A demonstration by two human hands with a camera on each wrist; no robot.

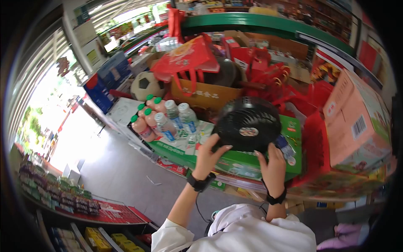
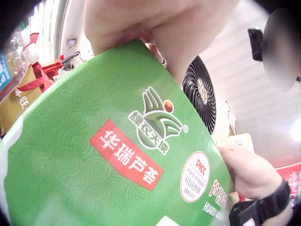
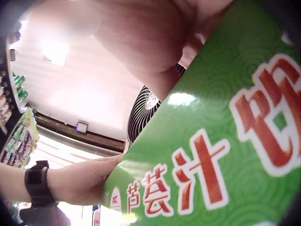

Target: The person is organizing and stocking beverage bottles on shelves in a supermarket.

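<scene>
A round black fan (image 1: 247, 122) with a label at its centre is over a green carton (image 1: 237, 161), back-tilted in the head view. My left hand (image 1: 208, 156) holds the fan at its lower left, thumb along the near edge. At the lower right my right hand (image 1: 273, 166) grips it, thumb and fingers at the rim; the far fingers are hidden. The wrist views show the carton's printed side (image 2: 117, 141) close below the hands, with the fan's slatted grille (image 3: 143, 110) beyond. A clear bottle (image 1: 285, 147) lies right of the fan.
Clear water bottles (image 1: 168, 126) and pink bottles with green caps (image 1: 145, 126) stand left on the carton. Behind are a football (image 1: 147, 86), a brown box (image 1: 201, 94) and red bags (image 1: 184, 56). A tall pink carton (image 1: 357, 122) stands at the right.
</scene>
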